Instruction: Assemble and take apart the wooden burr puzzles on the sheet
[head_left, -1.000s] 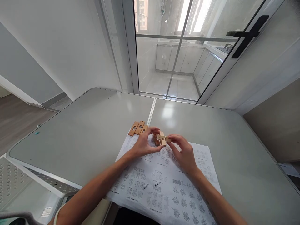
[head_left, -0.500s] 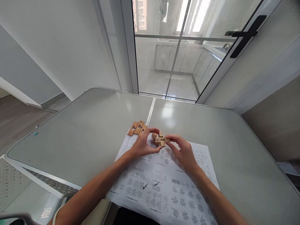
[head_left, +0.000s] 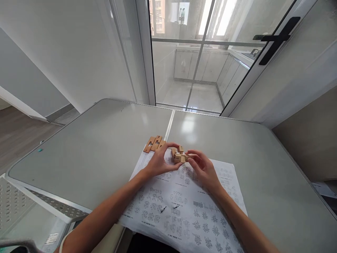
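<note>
Between my two hands is a wooden interlocking puzzle [head_left: 179, 158] made of short light-wood pieces, held just above the printed sheet. My left hand [head_left: 163, 161] grips it from the left, thumb low and fingers curled over the top. From the right, my right hand [head_left: 204, 167] pinches a piece at the puzzle's right side with thumb and fingertips. Several flat notched wooden pieces [head_left: 154, 143] lie in a row beyond my left hand. Under both hands spreads a large white sheet [head_left: 176, 211] with small printed diagrams.
The grey table [head_left: 86, 151] has a pale seam [head_left: 170, 124] down its middle. A glass door [head_left: 189, 63] with a black handle [head_left: 279, 38] stands at the far edge. A small teal bit [head_left: 40, 150] lies at the left edge, near a perforated metal chair [head_left: 15, 203].
The light-wood pieces at the puzzle's near side have shifted and turned between my fingers. My right fingers have closed in slightly. The flat pieces and the sheet look much the same.
</note>
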`<state>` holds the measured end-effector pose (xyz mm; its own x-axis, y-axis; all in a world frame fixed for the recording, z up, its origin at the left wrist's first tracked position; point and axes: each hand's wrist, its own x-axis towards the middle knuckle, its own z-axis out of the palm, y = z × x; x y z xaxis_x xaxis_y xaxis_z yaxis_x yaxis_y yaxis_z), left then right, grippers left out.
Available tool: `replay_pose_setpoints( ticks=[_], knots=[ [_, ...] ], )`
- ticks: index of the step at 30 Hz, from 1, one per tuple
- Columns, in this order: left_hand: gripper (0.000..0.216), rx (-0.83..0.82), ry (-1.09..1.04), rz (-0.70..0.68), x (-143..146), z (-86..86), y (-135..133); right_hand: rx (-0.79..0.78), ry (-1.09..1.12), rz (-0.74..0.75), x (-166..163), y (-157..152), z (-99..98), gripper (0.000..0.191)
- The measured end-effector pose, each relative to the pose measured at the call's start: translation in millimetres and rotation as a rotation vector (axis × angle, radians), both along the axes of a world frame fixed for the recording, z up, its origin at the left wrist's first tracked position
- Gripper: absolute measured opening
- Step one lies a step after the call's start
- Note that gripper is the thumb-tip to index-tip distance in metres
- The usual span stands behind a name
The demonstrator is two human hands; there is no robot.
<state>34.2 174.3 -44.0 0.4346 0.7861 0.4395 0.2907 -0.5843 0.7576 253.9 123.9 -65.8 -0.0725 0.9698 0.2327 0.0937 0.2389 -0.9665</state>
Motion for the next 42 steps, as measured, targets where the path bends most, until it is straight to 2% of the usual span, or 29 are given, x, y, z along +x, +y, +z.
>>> replay_pose_setpoints(
  ticks=[5,16,21,24,28,35,38,42],
  knots=[
    [0.059,0.054,-0.021,-0.027,0.4,0.2,-2.1,-0.102,0.027,0.062,-0.1,3.5,-4.8,0.039],
    [0.058,0.046,-0.055,-0.026,2.3,0.9,-4.7,-0.12,0.075,0.16,5.8,4.1,-1.2,0.032],
    [0.06,0.054,-0.048,-0.031,1.5,0.7,-4.7,-0.156,0.093,0.177,6.3,6.2,-1.8,0.037],
    [0.064,0.111,-0.008,-0.078,1.8,0.6,-4.8,-0.197,0.137,0.168,5.2,6.0,-1.7,0.042],
    [0.06,0.205,0.067,-0.164,3.9,-0.3,-5.5,-0.194,0.066,0.137,3.8,4.4,-0.8,0.044],
    [0.079,0.122,0.068,-0.092,3.5,1.9,-6.4,-0.224,0.143,0.093,3.7,3.4,0.0,0.036],
    [0.062,0.034,0.071,-0.051,3.2,2.9,-6.0,-0.219,0.191,0.097,4.5,3.4,0.2,0.032],
    [0.039,-0.045,0.086,-0.065,4.3,3.4,-5.2,-0.211,0.197,0.095,5.4,3.1,-2.0,0.033]
  ],
)
